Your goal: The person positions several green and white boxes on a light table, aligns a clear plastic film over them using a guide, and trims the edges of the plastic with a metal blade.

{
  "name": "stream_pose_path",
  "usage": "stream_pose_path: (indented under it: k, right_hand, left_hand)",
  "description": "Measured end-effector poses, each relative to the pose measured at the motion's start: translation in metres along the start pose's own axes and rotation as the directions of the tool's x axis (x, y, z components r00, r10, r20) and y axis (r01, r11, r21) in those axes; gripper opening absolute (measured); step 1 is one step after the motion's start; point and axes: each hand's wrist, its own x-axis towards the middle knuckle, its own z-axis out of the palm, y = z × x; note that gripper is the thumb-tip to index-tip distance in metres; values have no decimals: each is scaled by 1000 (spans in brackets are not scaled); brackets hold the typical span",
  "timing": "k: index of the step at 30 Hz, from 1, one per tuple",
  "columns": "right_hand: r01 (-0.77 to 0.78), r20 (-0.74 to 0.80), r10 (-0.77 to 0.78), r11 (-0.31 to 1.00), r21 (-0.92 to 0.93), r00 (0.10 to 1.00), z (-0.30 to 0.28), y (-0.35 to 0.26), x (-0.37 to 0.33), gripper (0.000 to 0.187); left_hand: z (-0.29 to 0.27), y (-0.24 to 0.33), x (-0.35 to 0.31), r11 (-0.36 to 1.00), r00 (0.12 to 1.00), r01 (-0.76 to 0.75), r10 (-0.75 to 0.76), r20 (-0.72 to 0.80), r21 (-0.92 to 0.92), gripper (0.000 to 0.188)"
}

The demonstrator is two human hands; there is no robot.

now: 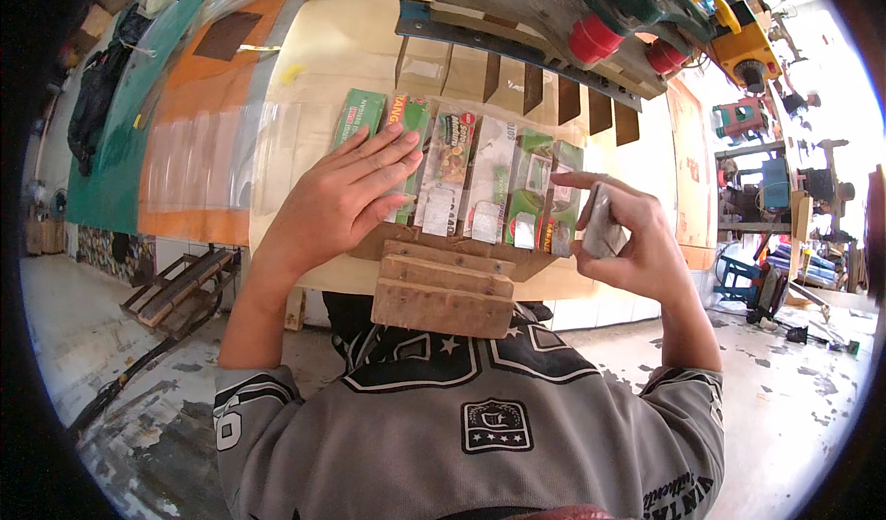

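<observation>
Your left hand [355, 192] lies flat, fingers together, across the left end of the row of printed strips [449, 169]; your right hand [637, 239] pinches a grey block [604, 225], index finger reaching to the row's right end. Hands well apart, strips between them. Step reads as steadying and squaring the row; next move likely calls for light, even pressure so nothing skews. Strips: glossy, thin-looking, rectangular, green and silvery. Block: smooth, dull; material unclear. Nearer you than both hands: rough stepped wooden piece [443, 303]. Beyond: blue-edged bar [517, 49] with flat dark blades. Left of your left hand: clear, creased plastic sheeting [198, 183].
</observation>
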Motion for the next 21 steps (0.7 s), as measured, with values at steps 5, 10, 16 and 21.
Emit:
stream_pose_path:
  k: [5,10,16,21]
  right_hand:
    - [-197,132,209,976,-98,969,3,5,-13,86]
    - [-129,65,138,984,-125,988,16,18,-27,93]
    - [-186,128,204,973,-137,971,14,8,-29,97]
    - [-197,202,224,969,-148,953,8,8,-32,100]
  left_hand:
    - [-1,3,1,1000,1000,22,-22,-4,-1,46]
    - [-1,4,1,1000,1000,27,-27,-13,5,43]
    - [0,2,1,1000,1000,19,-20,-16,-22,43]
    - [1,1,1,999,999,18,-19,-33,-38,41]
